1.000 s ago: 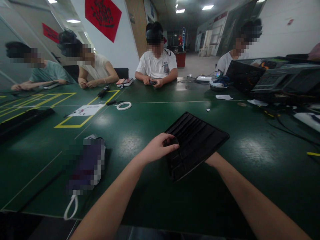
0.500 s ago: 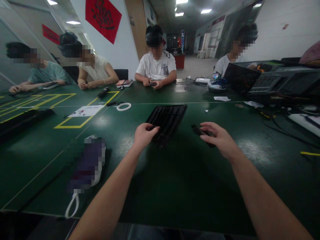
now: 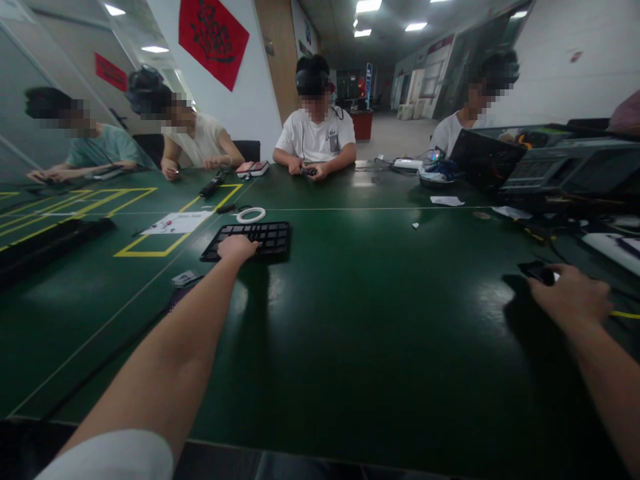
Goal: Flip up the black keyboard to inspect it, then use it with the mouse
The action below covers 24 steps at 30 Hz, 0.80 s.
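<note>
My left hand is closed on a flat black tray divided into small square compartments. The tray lies at or just above the green tabletop, left of centre, and the hand covers part of it. Far to the right, my right hand grips a small dark object with a light patch on it, low over the table. Its exact kind does not show. Behind my left forearm, a dark purple pouch is mostly hidden.
A white ring and a printed sheet lie beyond the tray. At left is a long black bar. Computer cases and cables stand at the right. Several co-workers sit across the green table.
My left hand has carried the tray from the middle to the left and lowered it from a tilt to flat. My right hand has moved far right with the small dark object.
</note>
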Available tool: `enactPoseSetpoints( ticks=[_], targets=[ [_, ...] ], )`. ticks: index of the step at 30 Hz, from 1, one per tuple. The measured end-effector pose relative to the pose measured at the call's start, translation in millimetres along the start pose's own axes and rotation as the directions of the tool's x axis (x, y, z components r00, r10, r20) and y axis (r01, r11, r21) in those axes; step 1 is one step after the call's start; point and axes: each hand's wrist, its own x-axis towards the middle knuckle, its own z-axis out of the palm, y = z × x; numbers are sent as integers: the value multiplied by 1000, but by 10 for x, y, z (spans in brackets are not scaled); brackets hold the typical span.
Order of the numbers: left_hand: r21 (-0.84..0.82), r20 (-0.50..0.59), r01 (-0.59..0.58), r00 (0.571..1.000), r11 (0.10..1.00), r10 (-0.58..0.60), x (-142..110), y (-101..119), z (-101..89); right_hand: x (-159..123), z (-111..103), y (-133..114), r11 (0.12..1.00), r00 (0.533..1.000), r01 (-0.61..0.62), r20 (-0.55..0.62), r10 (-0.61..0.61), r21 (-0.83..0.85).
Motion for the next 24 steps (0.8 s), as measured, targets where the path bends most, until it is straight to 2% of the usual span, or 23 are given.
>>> enactPoseSetpoints(
  ticks=[2, 4, 5, 7, 9, 11, 13, 14, 16, 18, 20, 24],
  targets=[
    [108, -29, 157, 987, 982, -155, -8, -34, 14, -16, 65, 54, 1000, 1000, -13, 24, 14, -26],
    [258, -76, 320, 947, 912, -311, -16, -14, 25, -56, 115, 59, 1000, 999, 17, -34, -18, -14],
    [322, -106, 371, 928, 871, -356, -20, 15, 28, -77, 135, 55, 999, 995, 42, -92, -42, 3],
    [401, -162, 397, 918, 825, -363, -44, 116, 38, -107, 169, 53, 995, 975, 77, -212, -63, 58],
    [422, -205, 323, 944, 847, -258, -111, 282, 68, -117, 198, 65, 988, 953, 98, -298, -58, 122],
    [443, -217, 165, 973, 881, -74, -241, 508, 142, -115, 217, 81, 982, 942, 108, -331, -52, 154],
    [448, -171, -36, 977, 893, 125, -433, 755, 272, -112, 218, 85, 982, 942, 113, -331, -57, 152],
    [443, -111, -143, 971, 885, 212, -544, 869, 355, -113, 211, 80, 983, 946, 109, -319, -58, 146],
    [416, 3, -317, 938, 852, 347, -771, 1044, 536, -125, 182, 57, 988, 957, 84, -285, -43, 133],
    [379, 106, -418, 906, 826, 410, -963, 1128, 703, -145, 144, 27, 991, 970, 58, -241, -28, 118],
    [327, 160, -448, 894, 832, 419, -1090, 1132, 824, -168, 110, 3, 992, 977, 43, -214, -17, 116],
    [255, 126, -413, 911, 874, 394, -1151, 1048, 894, -175, 93, 7, 984, 973, 46, -229, -5, 174]
  ],
)
